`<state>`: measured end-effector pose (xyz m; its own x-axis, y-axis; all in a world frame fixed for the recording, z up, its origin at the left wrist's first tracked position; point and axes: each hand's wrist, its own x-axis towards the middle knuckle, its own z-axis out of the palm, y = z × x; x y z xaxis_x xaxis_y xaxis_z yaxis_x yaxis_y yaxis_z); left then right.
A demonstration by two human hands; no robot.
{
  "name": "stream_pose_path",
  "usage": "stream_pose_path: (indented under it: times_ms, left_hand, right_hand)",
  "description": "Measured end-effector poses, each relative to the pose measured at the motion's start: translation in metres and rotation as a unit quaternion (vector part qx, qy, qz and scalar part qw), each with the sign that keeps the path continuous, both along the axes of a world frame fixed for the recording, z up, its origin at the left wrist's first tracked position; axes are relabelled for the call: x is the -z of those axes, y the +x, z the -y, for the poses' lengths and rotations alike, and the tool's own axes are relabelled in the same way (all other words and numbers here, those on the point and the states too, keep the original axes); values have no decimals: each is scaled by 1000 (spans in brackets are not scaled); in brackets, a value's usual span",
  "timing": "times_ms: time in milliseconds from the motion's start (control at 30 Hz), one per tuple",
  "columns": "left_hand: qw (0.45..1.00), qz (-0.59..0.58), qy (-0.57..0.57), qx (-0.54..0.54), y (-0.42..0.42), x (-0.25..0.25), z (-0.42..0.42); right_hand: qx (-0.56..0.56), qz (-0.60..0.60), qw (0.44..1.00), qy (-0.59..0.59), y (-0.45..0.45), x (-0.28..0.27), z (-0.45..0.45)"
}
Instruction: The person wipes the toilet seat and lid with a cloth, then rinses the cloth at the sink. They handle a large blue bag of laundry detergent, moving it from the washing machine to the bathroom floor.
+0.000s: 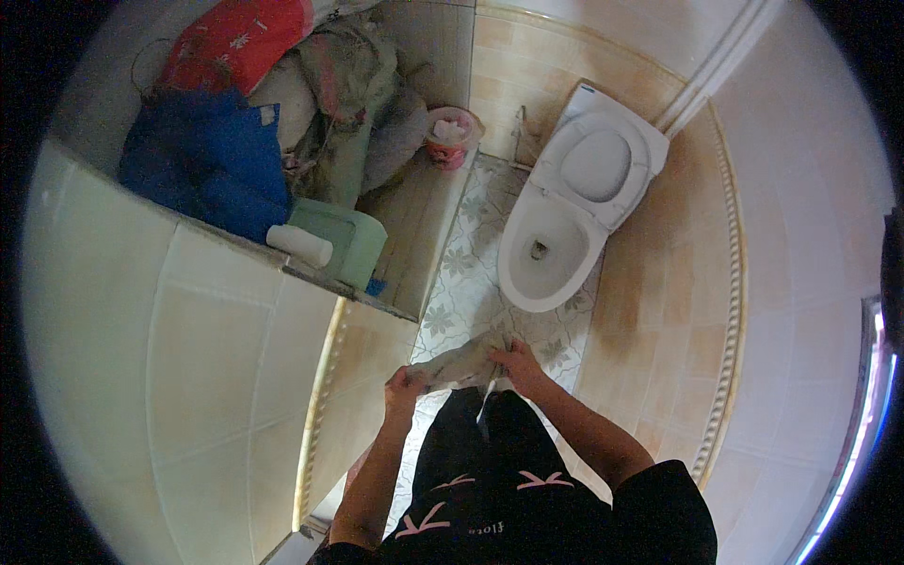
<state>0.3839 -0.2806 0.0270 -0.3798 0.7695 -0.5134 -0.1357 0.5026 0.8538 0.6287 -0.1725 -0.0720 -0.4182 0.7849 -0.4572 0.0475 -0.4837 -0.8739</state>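
A pale, greyish cloth or bag stretches between my two hands in front of my dark trousers. My left hand grips its left end. With fingers curled, my right hand pinches the right end, where the material bunches up. A thin white strip hangs below it near my right hand. Just beyond my hands stands a white toilet with its lid raised; a small dark patch shows at the bowl's drain.
On the raised ledge at left lie a blue cloth item, a red bag with writing, a green plastic container, a white roll and a pink bucket. A tiled half wall flanks my left. Patterned floor tiles run beside the toilet.
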Motion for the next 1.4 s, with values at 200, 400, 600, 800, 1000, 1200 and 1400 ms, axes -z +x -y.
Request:
stream_pose_path:
  times_ms: [200,400,600,800,1000,1200,1400]
  left_hand:
    - [973,120,-70,-184,-15,15,-53]
    - [990,-14,-10,-137,-22,69,-132]
    - [949,-275,58,-146,-49,182,-257]
    - [927,-357,41,-109,-104,183,-382]
    - [906,-237,85,-339,-175,239,-408]
    - [906,-302,-105,-277,-146,338,-361]
    - [908,-273,-279,-153,-80,494,-285]
  right_hand:
    - [39,49,998,12,-19,-52,-98]
    - [111,-32,990,-76,-18,-54,-168]
    - [60,-14,996,-63,-44,-13,-268]
    - [-24,-53,995,86,-94,-38,-366]
    - [-63,90,994,18,-122,38,-372]
    - [-224,-244,943,13,-114,-59,-319]
    - [-520,-509,685,-39,-127,-81,-326]
